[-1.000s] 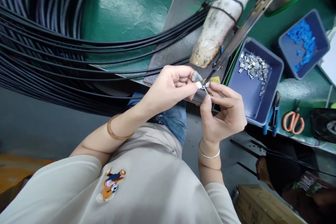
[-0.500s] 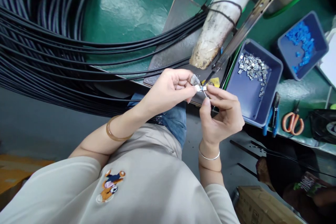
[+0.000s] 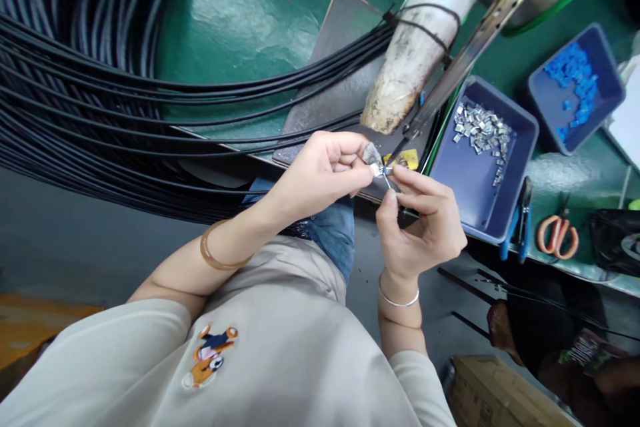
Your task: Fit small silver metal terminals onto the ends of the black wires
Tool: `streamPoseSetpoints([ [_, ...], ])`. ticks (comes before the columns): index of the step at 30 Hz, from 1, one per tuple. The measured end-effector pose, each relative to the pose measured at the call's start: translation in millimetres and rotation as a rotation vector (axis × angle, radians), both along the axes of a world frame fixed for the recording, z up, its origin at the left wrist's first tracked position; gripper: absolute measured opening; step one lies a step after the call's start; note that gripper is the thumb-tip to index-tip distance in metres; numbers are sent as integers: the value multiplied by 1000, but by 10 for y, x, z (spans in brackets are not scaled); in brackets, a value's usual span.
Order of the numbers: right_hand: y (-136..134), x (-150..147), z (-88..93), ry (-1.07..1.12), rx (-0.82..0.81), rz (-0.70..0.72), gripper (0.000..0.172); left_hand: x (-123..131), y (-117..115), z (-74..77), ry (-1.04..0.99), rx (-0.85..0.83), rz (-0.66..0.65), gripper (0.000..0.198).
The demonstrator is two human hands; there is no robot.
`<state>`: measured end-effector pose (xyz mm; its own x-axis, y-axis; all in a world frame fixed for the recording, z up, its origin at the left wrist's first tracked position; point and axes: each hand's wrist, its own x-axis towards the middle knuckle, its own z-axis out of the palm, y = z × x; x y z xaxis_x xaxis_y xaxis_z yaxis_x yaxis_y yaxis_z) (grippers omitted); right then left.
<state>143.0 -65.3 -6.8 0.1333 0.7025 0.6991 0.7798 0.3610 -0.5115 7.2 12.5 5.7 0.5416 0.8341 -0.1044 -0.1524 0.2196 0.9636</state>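
Observation:
Between finger and thumb, my left hand (image 3: 333,167) pinches a small silvery metal piece (image 3: 377,169), with a bit of blue at its right end. My right hand (image 3: 423,217) meets it from the right, its fingers closed round a thin pale pin (image 3: 387,180) that slants down from the piece. A grey scrap (image 3: 371,153) lies against my left fingertips. Just above the piece ends the dark tip of a long metal arm (image 3: 450,67). Behind my right fingertips is a yellow patch (image 3: 407,159).
Black cables (image 3: 225,90) sweep in from the left to a wrapped white post (image 3: 415,47). At right are a bin of metal clips (image 3: 460,193), a bin of blue parts (image 3: 545,103), blue-handled pliers (image 3: 523,227) and orange-handled cutters (image 3: 557,237). Part of another person (image 3: 555,320) shows lower right.
The fingers of my right hand have shifted slightly down and left, and the pin's lower end has moved a little with them. My left hand has barely moved.

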Motion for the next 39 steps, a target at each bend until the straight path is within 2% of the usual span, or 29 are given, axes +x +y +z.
streamPoseSetpoints([
  [6,1,1,-42,42,28,-4,19,-16,-4,0,25,5,-18,13],
  [13,-15,32,-33,105,-56,27,17,-49,29,17,24,-24,-112,12],
  [19,8,37,-27,93,-30,28,19,-27,44,-46,-15,-11,-88,7],
  [25,19,49,-12,91,-69,12,13,-7,55,-34,-13,-20,-58,7],
  [39,34,53,4,91,-70,15,14,-19,73,-17,-1,-56,-101,8],
])
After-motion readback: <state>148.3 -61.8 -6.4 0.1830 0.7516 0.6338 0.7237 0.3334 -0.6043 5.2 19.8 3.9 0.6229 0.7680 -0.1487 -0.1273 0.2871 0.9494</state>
